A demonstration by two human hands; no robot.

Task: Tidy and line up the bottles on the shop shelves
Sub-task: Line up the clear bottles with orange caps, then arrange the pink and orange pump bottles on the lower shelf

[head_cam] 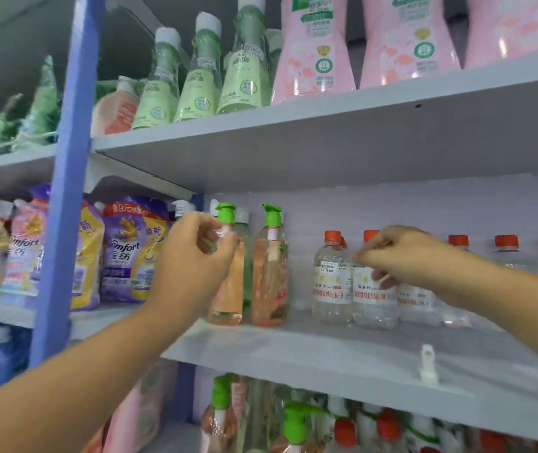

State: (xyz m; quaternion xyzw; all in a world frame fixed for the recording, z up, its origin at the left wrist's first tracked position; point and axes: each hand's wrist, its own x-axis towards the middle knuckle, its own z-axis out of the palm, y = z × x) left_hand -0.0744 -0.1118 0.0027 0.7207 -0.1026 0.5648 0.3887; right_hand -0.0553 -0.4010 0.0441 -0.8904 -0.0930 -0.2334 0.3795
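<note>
Both arms are up at the middle shelf point(310, 351). The left hand point(195, 253) is on the neck of a peach pump bottle point(228, 289), fingers curled round it just under the green pump head, at about nine o'clock from the frame's centre. A second peach pump bottle point(269, 276) stands upright just beside it at its three o'clock, also green-topped, with a pink tube showing inside.

Over at three o'clock, the right hand point(405, 256) has thumb and fingers closed on the upper part of a clear red-capped bottle point(373, 295), the cap mostly hidden behind the knuckles. Next to it, at its nine o'clock, another clear red-capped bottle point(331, 279) carries a price sticker reading 5.00 and red lettering that looks like "MEIDINGJIE", partly cut off. More red caps point(506, 241) run along the row to the right.

At far nine o'clock, purple refill pouches point(130, 250) read "Comfort" with Chinese characters and a red banner showing "9.9元". On the top shelf point(326, 125), green bottles point(244, 67) with white caps stand beside pink bottles point(313, 50); their labels are too blurred to read.
</note>
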